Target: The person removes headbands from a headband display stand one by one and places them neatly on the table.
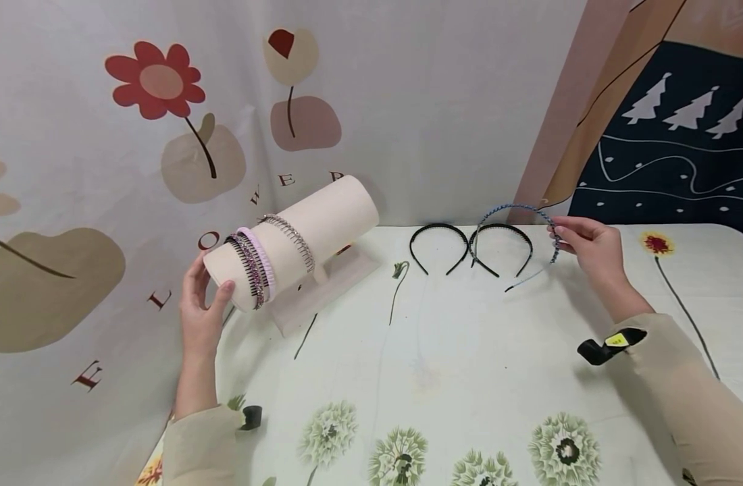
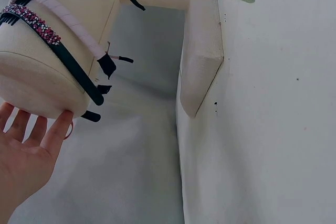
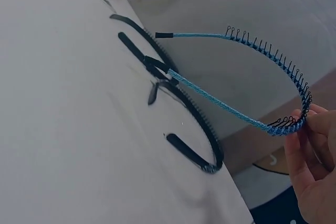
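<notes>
Blue headband (image 3: 220, 101): I pinch its side in my right hand (image 1: 593, 246), raised above the table (image 1: 444, 337). My left hand (image 1: 202, 317) holds the roll (image 1: 329, 216) at its near end, thumb and fingers spread about the rim. Along it come a beaded band (image 2: 34, 24), a lilac band (image 2: 73, 25), then a silver band (image 1: 295, 236). Farther, two black headbands (image 3: 189, 152) rest near the wall cloth (image 1: 420, 135).

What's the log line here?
left grip: touches display roll end | right grip: pinches blue headband | two black headbands: on table
</notes>
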